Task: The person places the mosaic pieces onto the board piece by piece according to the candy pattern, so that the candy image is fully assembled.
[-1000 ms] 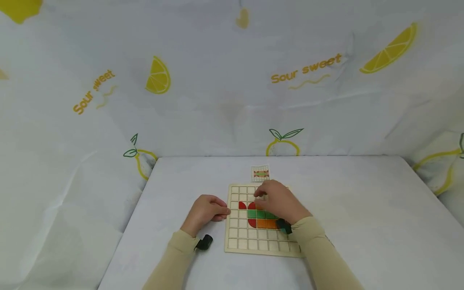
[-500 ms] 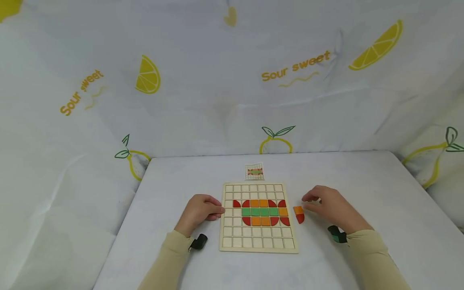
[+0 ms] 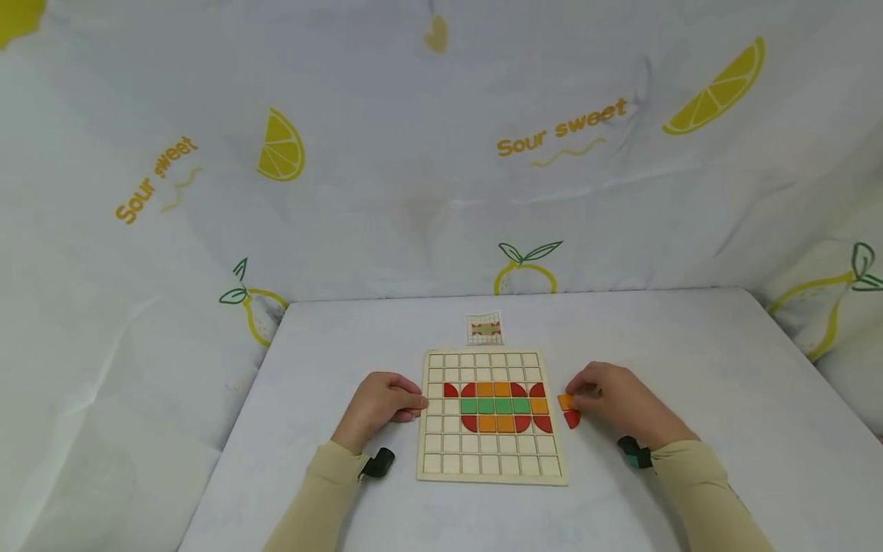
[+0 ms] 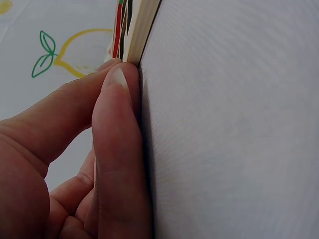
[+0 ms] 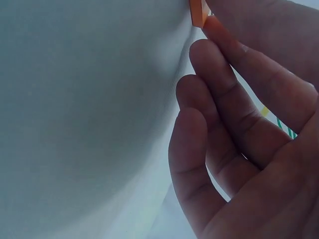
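Note:
My left hand [image 3: 382, 405] pinches the left edge of a pale wooden grid board [image 3: 493, 464] between thumb and forefinger; the left wrist view shows the fingertips against the board's edge [image 4: 141, 36]. Set in its cells are green squares [image 3: 486, 406], orange squares and red quarter-round tiles [image 3: 469, 423]. Just off the board's right side, my right hand [image 3: 621, 402] pinches a square orange tile [image 3: 565, 402], its side [image 5: 198, 15] visible at the fingertips in the right wrist view. A loose red quarter-round tile [image 3: 572, 419] lies just below that square on the white cloth.
Beyond the board lies a small card [image 3: 485, 328] printed with a coloured grid pattern. A white cloth covers the table [image 3: 331, 330], and a lemon-print curtain [image 3: 414, 176] hangs behind it. Each wrist wears a small black camera [image 3: 378, 463].
My right hand has moved from over the board to its right side and taken hold of the orange square. The left hand keeps to the board's edge. The head view has shifted slightly.

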### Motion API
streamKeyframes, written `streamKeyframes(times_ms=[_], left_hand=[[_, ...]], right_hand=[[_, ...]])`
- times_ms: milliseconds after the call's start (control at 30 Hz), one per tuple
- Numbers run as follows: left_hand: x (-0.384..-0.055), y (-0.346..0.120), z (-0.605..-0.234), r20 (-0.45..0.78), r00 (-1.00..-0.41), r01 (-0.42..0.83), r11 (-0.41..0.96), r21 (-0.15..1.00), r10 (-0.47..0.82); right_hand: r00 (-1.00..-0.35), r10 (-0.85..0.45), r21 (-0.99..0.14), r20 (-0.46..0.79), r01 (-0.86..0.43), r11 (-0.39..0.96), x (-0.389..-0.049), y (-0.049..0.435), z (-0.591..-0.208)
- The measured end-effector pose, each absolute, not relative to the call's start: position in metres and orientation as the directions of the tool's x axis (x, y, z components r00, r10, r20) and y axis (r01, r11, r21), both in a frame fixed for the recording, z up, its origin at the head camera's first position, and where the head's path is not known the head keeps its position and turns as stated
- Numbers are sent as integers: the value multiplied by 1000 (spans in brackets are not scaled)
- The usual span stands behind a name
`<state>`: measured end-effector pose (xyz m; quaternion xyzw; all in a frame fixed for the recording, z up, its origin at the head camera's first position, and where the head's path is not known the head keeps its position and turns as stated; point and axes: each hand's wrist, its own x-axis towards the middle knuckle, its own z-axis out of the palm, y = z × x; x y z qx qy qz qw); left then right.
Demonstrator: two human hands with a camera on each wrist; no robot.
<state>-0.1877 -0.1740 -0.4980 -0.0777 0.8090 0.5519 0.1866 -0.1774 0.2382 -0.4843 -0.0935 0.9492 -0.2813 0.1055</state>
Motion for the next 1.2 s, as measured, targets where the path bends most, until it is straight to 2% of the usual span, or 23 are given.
streamKeyframes(times_ms=[1200], left_hand=[[-189,-174,-499,-381,-920,-323,376,869,89]], right_hand=[[-961,-231,-530,-150,-119,839,-177,239,-482]])
